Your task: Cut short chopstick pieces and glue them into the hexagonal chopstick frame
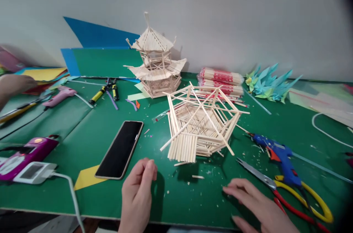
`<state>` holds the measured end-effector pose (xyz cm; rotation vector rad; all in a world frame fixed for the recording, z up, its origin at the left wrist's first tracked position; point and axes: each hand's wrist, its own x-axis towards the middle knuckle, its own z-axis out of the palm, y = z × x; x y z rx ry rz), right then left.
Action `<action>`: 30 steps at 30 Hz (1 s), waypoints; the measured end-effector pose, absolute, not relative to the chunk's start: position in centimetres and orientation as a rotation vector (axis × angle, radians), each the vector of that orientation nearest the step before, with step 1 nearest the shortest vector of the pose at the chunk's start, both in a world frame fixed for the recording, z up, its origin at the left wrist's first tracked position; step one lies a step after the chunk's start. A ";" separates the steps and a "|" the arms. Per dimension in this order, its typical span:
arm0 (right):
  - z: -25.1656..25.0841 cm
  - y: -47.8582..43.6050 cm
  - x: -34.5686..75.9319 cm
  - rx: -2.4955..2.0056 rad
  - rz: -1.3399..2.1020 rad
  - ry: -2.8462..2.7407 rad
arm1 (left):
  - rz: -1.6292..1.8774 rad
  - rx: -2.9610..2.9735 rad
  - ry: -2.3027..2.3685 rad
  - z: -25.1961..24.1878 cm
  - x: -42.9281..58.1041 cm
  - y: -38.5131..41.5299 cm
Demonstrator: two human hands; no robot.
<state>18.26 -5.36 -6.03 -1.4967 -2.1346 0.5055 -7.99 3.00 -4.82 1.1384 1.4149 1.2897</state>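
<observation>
A six-sided frame of thin wooden sticks [204,115] stands in front of me, with a ramp of sticks at its near left and crossing sticks on top. My left hand [139,192] is closed just left of its front, thumb pressed over curled fingers; whatever they hold, if anything, is hidden. My right hand [256,203] hovers low at the right, fingers apart and holding nothing. Near it lie red-and-yellow-handled pliers [264,178] and a blue glue gun [278,152]. A short stick piece [198,176] rests on the table between my hands.
Behind stands a stick pagoda [156,67], beside bundled sticks [220,78] and a blue paper plant [271,84]. A phone [121,148] lies left, near a purple device [30,156] and cable [72,189]. Another person's hand [16,86] is by a pink glue gun [60,97].
</observation>
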 end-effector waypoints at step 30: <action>-6.2 -3.1 12.9 -1.250 0.611 -1.861 | 0.592 1.600 0.910 -5.4 -3.4 1.0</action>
